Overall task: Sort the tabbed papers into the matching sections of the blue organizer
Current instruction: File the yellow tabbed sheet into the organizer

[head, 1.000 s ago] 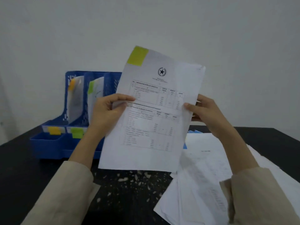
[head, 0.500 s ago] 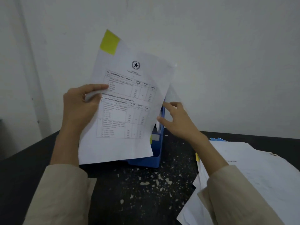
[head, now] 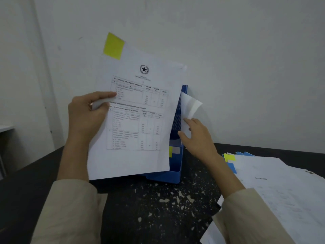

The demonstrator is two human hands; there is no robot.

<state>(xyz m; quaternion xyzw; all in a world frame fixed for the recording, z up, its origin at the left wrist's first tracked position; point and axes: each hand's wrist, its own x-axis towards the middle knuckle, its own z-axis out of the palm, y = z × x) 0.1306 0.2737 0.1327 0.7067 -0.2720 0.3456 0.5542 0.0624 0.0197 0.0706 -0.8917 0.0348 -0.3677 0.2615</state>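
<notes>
The raised printed sheet (head: 133, 110) screened nearly all of the blue organizer (head: 175, 166), leaving only its right end section exposed. A curled paper (head: 190, 106) stood in that section, with the right hand (head: 197, 136) at it, crowding the mouth. The loose paper stack (head: 281, 187) blocked the table's right side. Bare, speckled tabletop (head: 158, 208) lay open between the sleeves.

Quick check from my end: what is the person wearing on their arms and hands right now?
Both arms are in loose, long beige sleeves ending above the wrists. The left hand and right hand are bare: no gloves, rings, watch or bracelets show.
</notes>
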